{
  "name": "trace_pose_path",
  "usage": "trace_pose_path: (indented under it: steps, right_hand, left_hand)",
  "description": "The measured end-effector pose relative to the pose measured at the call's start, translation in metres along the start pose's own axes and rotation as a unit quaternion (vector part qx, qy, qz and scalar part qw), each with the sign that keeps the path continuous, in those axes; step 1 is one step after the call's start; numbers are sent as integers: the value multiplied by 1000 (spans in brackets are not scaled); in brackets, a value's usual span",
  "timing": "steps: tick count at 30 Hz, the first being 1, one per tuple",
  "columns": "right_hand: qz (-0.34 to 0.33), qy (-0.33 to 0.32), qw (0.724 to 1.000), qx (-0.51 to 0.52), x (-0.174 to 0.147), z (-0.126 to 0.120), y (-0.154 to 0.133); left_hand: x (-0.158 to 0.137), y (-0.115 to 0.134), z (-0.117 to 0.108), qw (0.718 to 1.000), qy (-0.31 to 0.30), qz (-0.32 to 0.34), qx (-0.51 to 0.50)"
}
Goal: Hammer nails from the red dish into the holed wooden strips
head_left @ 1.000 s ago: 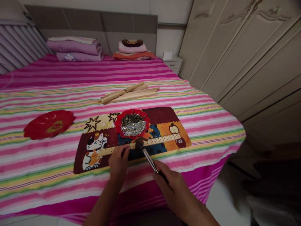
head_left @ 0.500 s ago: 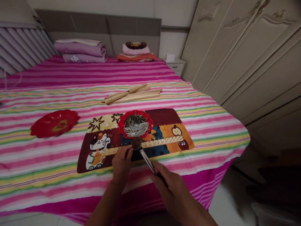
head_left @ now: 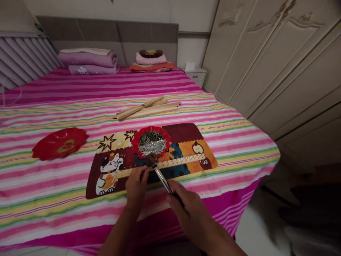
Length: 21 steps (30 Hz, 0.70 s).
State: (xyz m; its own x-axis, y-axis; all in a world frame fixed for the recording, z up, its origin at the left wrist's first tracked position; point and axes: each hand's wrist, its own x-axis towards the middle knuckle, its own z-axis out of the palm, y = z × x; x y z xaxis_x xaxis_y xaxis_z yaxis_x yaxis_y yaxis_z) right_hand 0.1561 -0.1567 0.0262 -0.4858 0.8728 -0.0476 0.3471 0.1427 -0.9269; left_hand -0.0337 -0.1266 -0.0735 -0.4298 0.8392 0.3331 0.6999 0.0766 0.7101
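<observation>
One hammer [head_left: 162,179] my right hand [head_left: 190,209] clasps; whether my left hand [head_left: 136,186] holds the stick [head_left: 176,162], from here I cannot tell.

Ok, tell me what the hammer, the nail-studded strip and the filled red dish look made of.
Hammer: shaft probably polished metal, shining brightly; dark head's material unclear. Strip: likely bare wood, pale and matte. Red dish: perhaps smooth plastic, with even colour and scalloped rim.
</observation>
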Motion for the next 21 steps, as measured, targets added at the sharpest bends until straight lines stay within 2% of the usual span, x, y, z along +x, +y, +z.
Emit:
trace_pose_path:
  steps: [3,8,12,15,18,21]
  right_hand:
    - [-3,-17,1000,-19,6,6,0]
    - [10,-6,1000,-12,4,8,1]
    - [6,53,998,34,-9,-1,6]
    - [24,103,993,55,-20,-11,17]
    - [57,128,989,48,-30,-20,32]
    - [76,146,986,36,-36,-24,45]
  left_hand:
    - [-1,1,-2,1000,-5,-1,14]
    - [0,-2,0,1000,-4,0,7]
    - [0,-1,-2,1000,-16,4,2]
    - [2,8,-14,1000,-12,20,18]
    - [17,19,-28,998,11,47,52]
    - [49,27,-33,989,2,79,126]
